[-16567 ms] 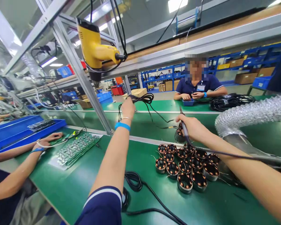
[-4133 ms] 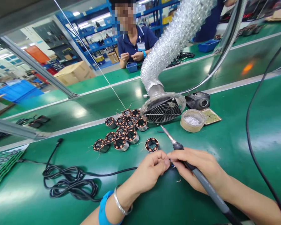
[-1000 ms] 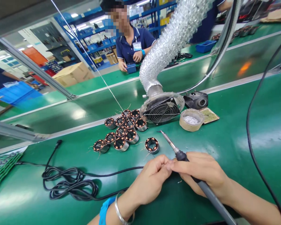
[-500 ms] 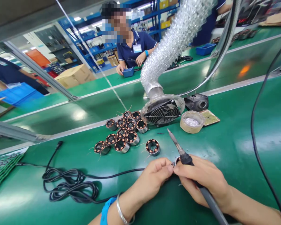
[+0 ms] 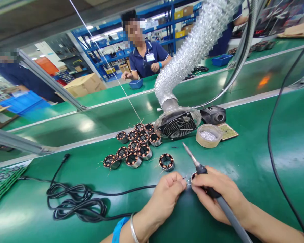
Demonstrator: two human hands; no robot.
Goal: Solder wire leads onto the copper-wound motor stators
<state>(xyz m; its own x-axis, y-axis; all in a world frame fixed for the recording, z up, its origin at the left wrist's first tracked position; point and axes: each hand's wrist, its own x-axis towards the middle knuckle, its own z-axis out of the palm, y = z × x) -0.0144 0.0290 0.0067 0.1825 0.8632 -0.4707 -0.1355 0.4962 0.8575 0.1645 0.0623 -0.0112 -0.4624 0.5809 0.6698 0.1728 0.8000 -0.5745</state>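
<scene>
My right hand (image 5: 218, 192) is wrapped round a soldering iron (image 5: 202, 169), its tip pointing up and left. Under those fingers is part of a ring-shaped copper-wound coil (image 5: 193, 176), mostly hidden. My left hand (image 5: 171, 189) pinches thin wire ends beside the coil; the black cable runs in behind this hand. Just beyond the hands a single wound stator (image 5: 166, 162) stands on the green table. Further left sits a group of several similar stators (image 5: 133, 159) with loose wire ends.
A fume fan (image 5: 178, 126) on a silver duct (image 5: 177, 60) stands behind the stators. Right of it are a round tub (image 5: 208, 135) and a sponge tray (image 5: 228, 131). Coiled black cable (image 5: 78, 202) lies left. A person (image 5: 147, 60) is across the bench.
My left hand has drawn slightly away from the coil, showing wire between the hands. The view has shifted slightly. The person opposite has lifted a hand off the blue bin.
</scene>
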